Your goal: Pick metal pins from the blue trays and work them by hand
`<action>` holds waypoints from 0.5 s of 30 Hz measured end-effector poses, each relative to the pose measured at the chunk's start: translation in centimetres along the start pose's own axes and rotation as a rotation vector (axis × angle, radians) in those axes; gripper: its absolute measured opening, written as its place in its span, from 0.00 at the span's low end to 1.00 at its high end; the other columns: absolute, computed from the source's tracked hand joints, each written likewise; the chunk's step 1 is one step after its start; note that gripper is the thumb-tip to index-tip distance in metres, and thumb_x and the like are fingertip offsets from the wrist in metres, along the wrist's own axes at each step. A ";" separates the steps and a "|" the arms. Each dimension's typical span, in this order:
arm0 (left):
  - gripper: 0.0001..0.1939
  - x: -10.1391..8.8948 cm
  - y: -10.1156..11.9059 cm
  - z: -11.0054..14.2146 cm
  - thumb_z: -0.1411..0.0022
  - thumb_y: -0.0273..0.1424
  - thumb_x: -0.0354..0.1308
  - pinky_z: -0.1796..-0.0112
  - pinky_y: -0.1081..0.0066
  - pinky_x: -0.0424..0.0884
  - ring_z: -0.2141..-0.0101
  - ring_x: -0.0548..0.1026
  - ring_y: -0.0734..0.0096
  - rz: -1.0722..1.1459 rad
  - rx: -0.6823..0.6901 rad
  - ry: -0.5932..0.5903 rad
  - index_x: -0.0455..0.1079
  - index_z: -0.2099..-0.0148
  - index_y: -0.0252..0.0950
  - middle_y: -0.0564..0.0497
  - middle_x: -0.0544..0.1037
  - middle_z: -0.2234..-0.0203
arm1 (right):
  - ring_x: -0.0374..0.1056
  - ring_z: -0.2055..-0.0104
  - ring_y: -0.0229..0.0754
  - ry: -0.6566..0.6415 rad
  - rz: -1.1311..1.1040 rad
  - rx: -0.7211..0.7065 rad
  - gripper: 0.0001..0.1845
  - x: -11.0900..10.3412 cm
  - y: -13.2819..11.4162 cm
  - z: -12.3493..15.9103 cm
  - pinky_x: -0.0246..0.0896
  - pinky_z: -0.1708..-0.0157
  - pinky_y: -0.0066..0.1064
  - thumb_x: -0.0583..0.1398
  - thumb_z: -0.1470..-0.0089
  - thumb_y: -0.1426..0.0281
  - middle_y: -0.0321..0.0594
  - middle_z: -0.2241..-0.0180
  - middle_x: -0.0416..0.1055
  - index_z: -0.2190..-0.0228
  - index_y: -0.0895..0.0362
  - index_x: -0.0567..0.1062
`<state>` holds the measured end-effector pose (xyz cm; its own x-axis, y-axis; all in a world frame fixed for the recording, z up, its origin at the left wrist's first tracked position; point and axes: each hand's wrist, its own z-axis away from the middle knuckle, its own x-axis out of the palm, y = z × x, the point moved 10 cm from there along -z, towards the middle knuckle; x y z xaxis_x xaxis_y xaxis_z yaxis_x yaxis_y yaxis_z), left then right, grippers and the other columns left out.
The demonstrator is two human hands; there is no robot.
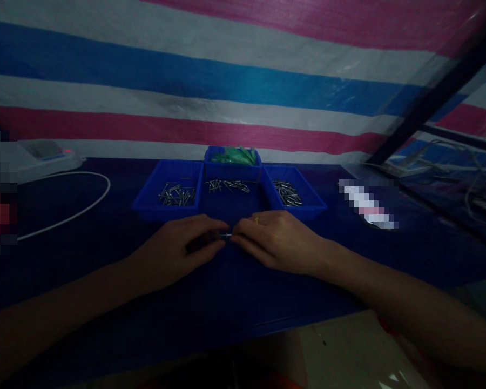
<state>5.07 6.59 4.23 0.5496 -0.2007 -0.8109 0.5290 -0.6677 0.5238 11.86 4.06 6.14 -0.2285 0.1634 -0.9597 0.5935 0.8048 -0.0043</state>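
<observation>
My two hands meet over the blue table, just in front of the bins. Between the fingertips is a thin, shiny metal screw-like piece [226,235], lying roughly level; its exact kind is too small to make out. My right hand [277,237], with a ring on one finger, pinches its right end between thumb and fingers. My left hand [182,246] curls its thumb and fingers around the left end, which is partly in shadow. Metal pins [227,186] lie loose on the table beyond my hands, between the bins.
A blue bin [146,200] at left holds nail-like metal pieces, and another blue bin [314,200] at right holds short metal pieces. Behind them, a third bin [231,172] contains green packets [238,155]. A white device [51,156] with a cable [105,189] stands left; a blurred-out object [366,205] lies right.
</observation>
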 end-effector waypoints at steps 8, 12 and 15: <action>0.09 -0.8 1.6 0.5 0.40 0.32 0.52 0.67 0.78 0.69 0.69 0.73 0.76 -0.013 0.190 0.125 0.71 0.62 0.35 0.53 0.76 0.70 | 0.61 0.76 0.33 -0.072 -0.074 0.026 0.15 1.1 0.0 -0.1 0.51 0.74 0.25 0.45 0.39 0.66 0.36 0.77 0.66 0.68 0.60 0.66; 0.08 -1.0 2.2 0.5 0.40 0.30 0.52 0.64 0.78 0.69 0.67 0.74 0.76 -0.018 0.243 0.143 0.70 0.62 0.35 0.52 0.76 0.68 | 0.61 0.76 0.34 -0.136 -0.066 0.034 0.14 2.0 0.1 0.0 0.50 0.74 0.26 0.45 0.39 0.67 0.37 0.76 0.67 0.67 0.60 0.66; 0.08 -1.0 1.3 0.4 0.42 0.29 0.52 0.63 0.76 0.69 0.66 0.74 0.76 -0.025 0.158 0.137 0.68 0.59 0.37 0.54 0.76 0.66 | 0.62 0.75 0.34 -0.149 -0.040 0.049 0.13 2.0 0.4 -0.1 0.50 0.74 0.26 0.46 0.39 0.67 0.37 0.75 0.68 0.66 0.60 0.67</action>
<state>4.99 5.67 5.58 0.6260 -0.0906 -0.7745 0.4414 -0.7776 0.4477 11.58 4.73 4.23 -0.1379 0.0420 -0.9896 0.6241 0.7795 -0.0539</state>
